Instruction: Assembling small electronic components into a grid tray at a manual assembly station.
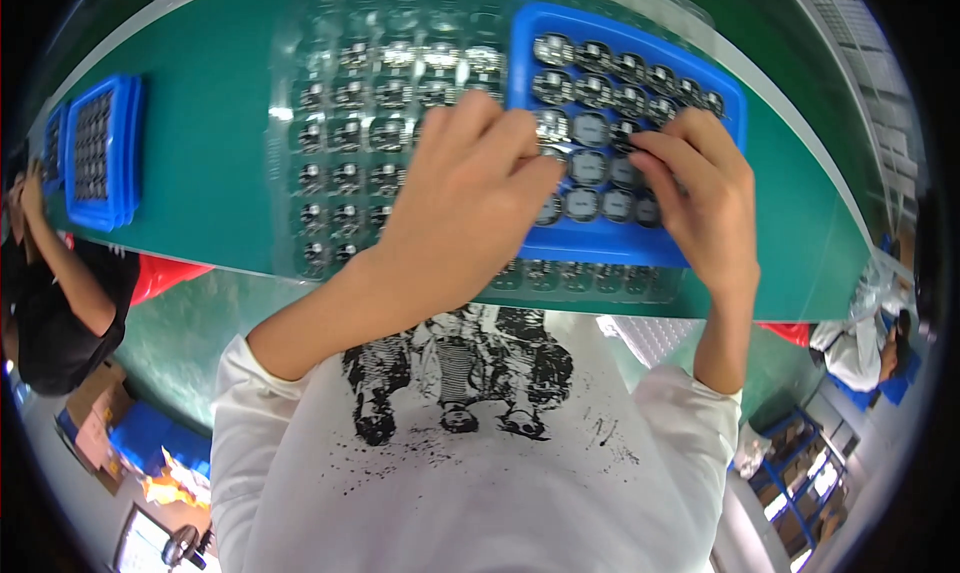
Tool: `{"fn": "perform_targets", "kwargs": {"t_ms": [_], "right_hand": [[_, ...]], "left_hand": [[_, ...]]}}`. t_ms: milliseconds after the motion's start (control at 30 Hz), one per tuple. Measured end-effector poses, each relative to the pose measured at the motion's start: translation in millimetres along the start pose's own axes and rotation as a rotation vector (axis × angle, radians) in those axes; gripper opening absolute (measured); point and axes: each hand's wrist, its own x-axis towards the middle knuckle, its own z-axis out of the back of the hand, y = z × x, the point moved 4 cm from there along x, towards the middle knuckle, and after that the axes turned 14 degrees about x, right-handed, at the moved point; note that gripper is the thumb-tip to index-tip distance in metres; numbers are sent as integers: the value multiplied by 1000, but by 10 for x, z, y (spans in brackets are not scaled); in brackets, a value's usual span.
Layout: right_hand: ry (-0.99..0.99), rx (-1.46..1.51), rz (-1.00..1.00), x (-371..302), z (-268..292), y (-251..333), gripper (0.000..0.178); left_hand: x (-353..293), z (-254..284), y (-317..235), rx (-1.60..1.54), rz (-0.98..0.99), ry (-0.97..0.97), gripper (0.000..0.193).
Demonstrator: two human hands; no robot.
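My left hand [465, 178] is over the left edge of a blue tray [600, 245], its fingers curled in toward the thumb. Whatever they hold, if anything, is hidden; a silvery round part [553, 126] shows beside the fingertips. Above the tray's right half, my right hand [708, 188] is closed in a pinch, thumb and forefinger at a small dark round part [622, 135] in the tray. Shiny silver-and-black round parts [593, 90] fill the tray's far rows. Nearer rows hold flatter-looking, grey-faced round parts [582, 204].
Under and left of the blue tray lies a clear plastic blister tray [287, 173] with rows of similar metal parts [347, 133]. Stacked blue trays [128, 158] stand at far left on the green table [205, 163], near another person's arm [68, 258]. Another person sits at far right.
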Motion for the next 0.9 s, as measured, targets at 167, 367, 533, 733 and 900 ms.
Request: {"fn": "perform_targets", "kwargs": {"t_ms": [167,367,533,733,900], "right_hand": [[-17,105,-137,27,74,192,24],[75,49,237,606,-301,464,15],[200,-35,314,1166,-1159,404,9],[159,-6,286,1251,-885,491,11],[68,70,110,841,29,457,7]], "left_hand": [[-52,405,305,-200,128,44,21],[-286,731,1080,265,235,140,18],[-411,529,1165,312,281,180,14],[-294,739,1014,184,292,-57,16],[-238,657,274,-6,177,-88,19]]}}
